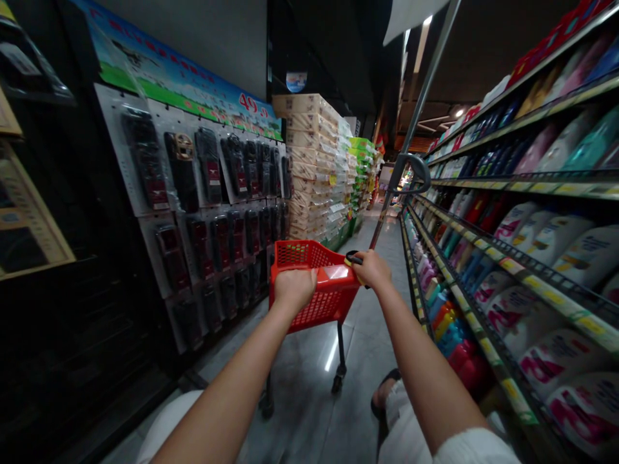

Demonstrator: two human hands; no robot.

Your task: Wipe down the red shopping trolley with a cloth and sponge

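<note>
A small red plastic shopping cart [304, 309] stands in front of me, with its perforated basket on dark legs and wheels. My left hand [294, 288] is closed around the left part of its handlebar [338, 275]. At the right end of the bar, my right hand [373, 269] is closed, beside a black-and-yellow fitting [353, 259]. A long grey pole [428, 84] slants up from near my right hand, carrying a dark looped grip [411, 174] and a white sheet [411, 18] at its top. Whether my right fingers also touch the pole is hidden.
Packaged belts [207, 164] hang on a display wall at left. Stacked wrapped boxes [314, 164] line the aisle ahead. Shelves of bottles [570, 238] run close along my right. Grey tiled floor [360, 361] leads forward, and my sandalled foot [384, 393] shows below.
</note>
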